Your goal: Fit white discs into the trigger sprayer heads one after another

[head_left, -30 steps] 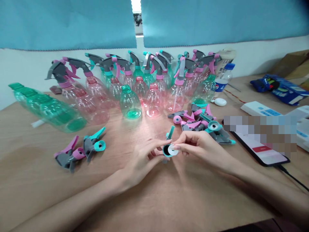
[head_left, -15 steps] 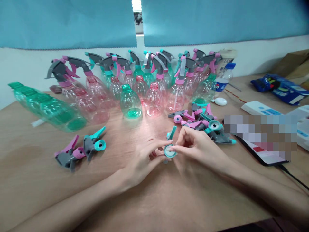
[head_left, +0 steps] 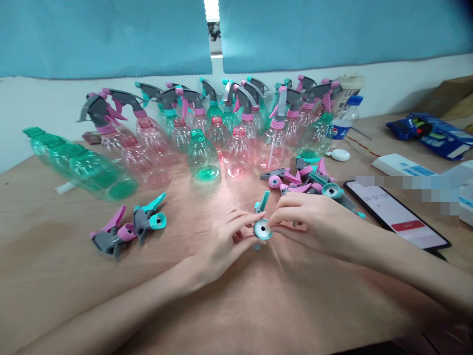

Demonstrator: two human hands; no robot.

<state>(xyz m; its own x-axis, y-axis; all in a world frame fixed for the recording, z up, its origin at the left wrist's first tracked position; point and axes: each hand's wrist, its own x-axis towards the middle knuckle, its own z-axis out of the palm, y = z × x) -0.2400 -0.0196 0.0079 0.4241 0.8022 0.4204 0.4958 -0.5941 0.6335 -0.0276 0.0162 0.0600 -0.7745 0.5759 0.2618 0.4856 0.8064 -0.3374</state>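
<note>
Wooden table (head_left: 55,276) carried rows of spray bottles (head_left: 236,133). Left hand (head_left: 225,241) pinched a teal spray head (head_left: 262,228) just above the table; right hand (head_left: 314,224) pressed fingertips on its white washer (head_left: 262,229).

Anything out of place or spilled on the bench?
Nothing looks spilled or broken. One oddity: the green bottles at the left lie on their sides, while the other bottles stand upright. Loose spray heads lie heaped at right.
</note>
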